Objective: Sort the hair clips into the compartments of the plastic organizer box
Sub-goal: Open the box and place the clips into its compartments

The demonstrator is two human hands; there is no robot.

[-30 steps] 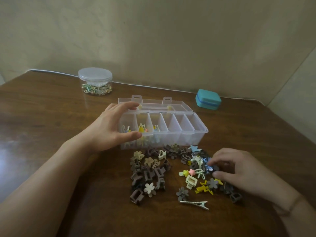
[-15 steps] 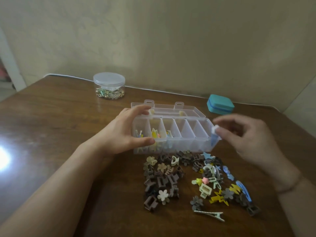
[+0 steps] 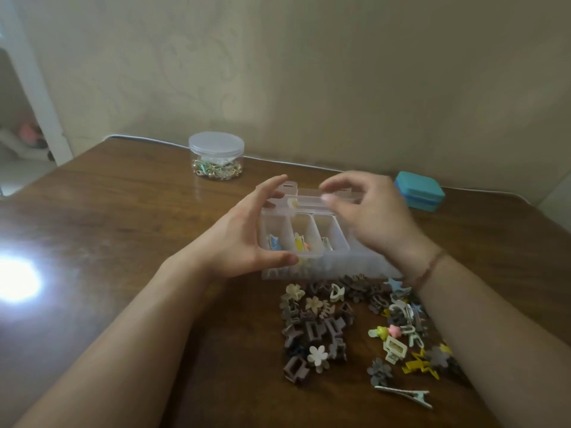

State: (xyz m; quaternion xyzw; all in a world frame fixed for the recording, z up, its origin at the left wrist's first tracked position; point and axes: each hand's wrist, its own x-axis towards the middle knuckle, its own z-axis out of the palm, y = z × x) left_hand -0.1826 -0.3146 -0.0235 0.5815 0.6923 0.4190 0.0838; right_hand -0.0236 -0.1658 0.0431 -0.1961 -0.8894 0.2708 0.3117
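Nearest to the person, the pile of hair clips (image 3: 364,329) lay loose on the wooden table (image 3: 108,230), just in front of the plastic organizer box (image 3: 304,242). The left hand (image 3: 244,239) gripped the left end of the box, with the thumb on the front wall and the fingers curled over the back edge. The right hand (image 3: 367,214) hovered over the right compartments with bent fingers (it was blurred, so one could not tell if it pinched a clip). A clip could probably fall into a wrong compartment, because the dividers stood close together, and the right forearm could sweep the pile. Farther back stood a round clear jar (image 3: 216,156) and a teal case (image 3: 420,191), near a plain beige wall (image 3: 309,72). A bright glare lay on the table at the left.
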